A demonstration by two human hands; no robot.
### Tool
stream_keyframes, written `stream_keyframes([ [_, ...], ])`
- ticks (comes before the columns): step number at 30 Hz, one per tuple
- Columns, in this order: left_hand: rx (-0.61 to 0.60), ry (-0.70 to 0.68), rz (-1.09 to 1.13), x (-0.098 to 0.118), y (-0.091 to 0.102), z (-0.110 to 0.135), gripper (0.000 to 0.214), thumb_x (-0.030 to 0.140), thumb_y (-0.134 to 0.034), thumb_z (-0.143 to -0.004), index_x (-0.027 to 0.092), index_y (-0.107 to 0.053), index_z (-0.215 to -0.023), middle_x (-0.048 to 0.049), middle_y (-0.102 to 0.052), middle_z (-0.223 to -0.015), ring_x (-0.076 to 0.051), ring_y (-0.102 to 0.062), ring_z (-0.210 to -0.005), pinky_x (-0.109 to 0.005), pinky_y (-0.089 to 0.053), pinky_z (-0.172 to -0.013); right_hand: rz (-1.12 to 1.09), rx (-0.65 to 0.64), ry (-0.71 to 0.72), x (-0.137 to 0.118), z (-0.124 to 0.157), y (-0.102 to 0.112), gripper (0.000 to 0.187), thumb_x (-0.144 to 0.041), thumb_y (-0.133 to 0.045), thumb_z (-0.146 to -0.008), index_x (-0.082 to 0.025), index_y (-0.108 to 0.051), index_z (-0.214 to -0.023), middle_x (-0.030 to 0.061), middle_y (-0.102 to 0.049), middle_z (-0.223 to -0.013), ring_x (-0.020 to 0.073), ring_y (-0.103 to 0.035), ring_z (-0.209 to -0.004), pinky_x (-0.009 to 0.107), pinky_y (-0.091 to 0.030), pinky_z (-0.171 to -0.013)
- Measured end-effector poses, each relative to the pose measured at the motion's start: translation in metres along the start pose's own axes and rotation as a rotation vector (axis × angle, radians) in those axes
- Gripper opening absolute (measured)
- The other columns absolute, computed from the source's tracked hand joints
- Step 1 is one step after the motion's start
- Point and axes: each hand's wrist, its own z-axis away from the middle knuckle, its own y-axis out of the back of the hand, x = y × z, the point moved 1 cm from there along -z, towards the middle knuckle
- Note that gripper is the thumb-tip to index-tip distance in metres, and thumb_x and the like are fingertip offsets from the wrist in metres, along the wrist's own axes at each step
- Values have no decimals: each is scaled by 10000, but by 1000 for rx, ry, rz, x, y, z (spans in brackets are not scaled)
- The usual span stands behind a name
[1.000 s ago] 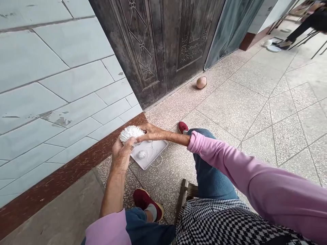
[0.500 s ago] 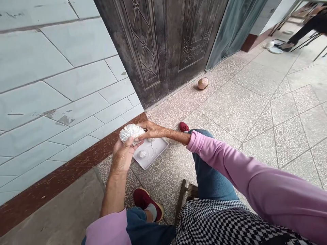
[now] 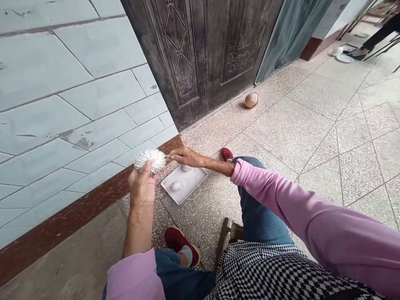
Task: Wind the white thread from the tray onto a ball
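A round bundle wound from white strands (image 3: 150, 161) rests in my left hand (image 3: 142, 183), whose thumb presses over its near side. To its right, my right hand (image 3: 187, 157) is closed in a pinch. A short pale strand (image 3: 168, 156) spans the gap between the bundle and those fingertips; whether it is thread or cord I cannot tell. Below the hands, a shallow white tray (image 3: 168, 180) lies on the floor. In it are a small whitish ball (image 3: 175, 186), a second one (image 3: 186, 167) partly hidden by my right hand, and loose white strands (image 3: 196, 193).
A tiled wall (image 3: 78, 104) runs along the left, meeting a dark carved door (image 3: 203, 54). A pinkish-tan ball (image 3: 251, 100) sits on the floor by the door. Far right, a person's leg (image 3: 379, 35) shows near a white plate (image 3: 344, 58). A low wooden stool (image 3: 225, 237) is beneath me.
My left hand has shifted left with the white bundle. My right hand has come off the bundle's side, and a strand now shows between them.
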Motion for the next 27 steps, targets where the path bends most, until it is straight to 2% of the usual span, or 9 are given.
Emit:
stream_keyframes([
  [3,30,-40,-33,-3,7,-2,669,565,-1266,-689,228,-893,-1129,-147,-916,-1251,-392,-906,-1237,-572,-801,-1111,127,-166,42,10,7,-12,294,-44,-731,-1207,-168,-792,-948,16,-808,-971,169,-702,-920,313,-557,-976],
  [6,74,-18,-64,-9,13,-4,669,550,-1260,-655,247,-893,-1125,-120,-919,-1235,-360,-903,-1203,-523,-804,-1072,205,-295,119,16,15,-26,311,-58,-692,-1238,-192,-729,-960,6,-745,-926,181,-659,-887,315,-534,-937],
  [10,145,-43,-230,-14,22,-14,693,484,-1260,-575,243,-889,-1108,-62,-906,-1119,-291,-873,-1062,-397,-764,-983,157,-407,239,13,15,-33,291,-105,-666,-1282,-191,-724,-1009,15,-754,-960,179,-682,-924,306,-545,-948],
  [12,111,-62,-320,-15,22,-16,706,436,-1258,-546,232,-900,-1120,-54,-903,-1091,-286,-855,-1023,-371,-737,-945,118,-378,275,8,9,-26,256,-138,-684,-1293,-182,-745,-1049,23,-776,-1001,177,-692,-959,305,-554,-968],
  [14,25,-36,-340,-13,15,-12,728,422,-1255,-543,215,-919,-1154,-72,-910,-1103,-309,-855,-1031,-387,-728,-939,91,-273,284,2,0,-14,247,-187,-708,-1306,-177,-750,-1063,17,-762,-999,171,-668,-955,303,-544,-949],
  [17,-130,78,-254,-7,0,1,775,458,-1263,-568,183,-939,-1215,-122,-920,-1154,-366,-883,-1110,-451,-741,-1021,48,-107,217,-1,-13,8,327,-271,-747,-1309,-195,-704,-995,-9,-674,-914,158,-575,-859,287,-495,-814],
  [20,-259,164,-164,2,-14,14,802,450,-1280,-577,168,-945,-1249,-174,-928,-1217,-445,-903,-1230,-534,-752,-1114,-5,-64,130,1,-20,21,392,-319,-828,-1276,-209,-667,-935,-25,-618,-853,147,-532,-793,268,-463,-726],
  [23,-301,182,-104,6,-19,19,801,429,-1295,-571,183,-950,-1250,-182,-932,-1211,-493,-903,-1310,-595,-753,-1171,-47,-57,80,3,-20,22,377,-289,-856,-1260,-205,-684,-935,-39,-590,-811,143,-532,-784,265,-455,-719],
  [27,-276,172,-33,7,-15,14,803,507,-1315,-584,204,-951,-1233,-187,-940,-1263,-496,-896,-1357,-629,-756,-1206,-61,-7,0,-1,-17,13,407,-158,-731,-1301,-192,-671,-901,-37,-601,-794,126,-538,-803,285,-460,-776],
])
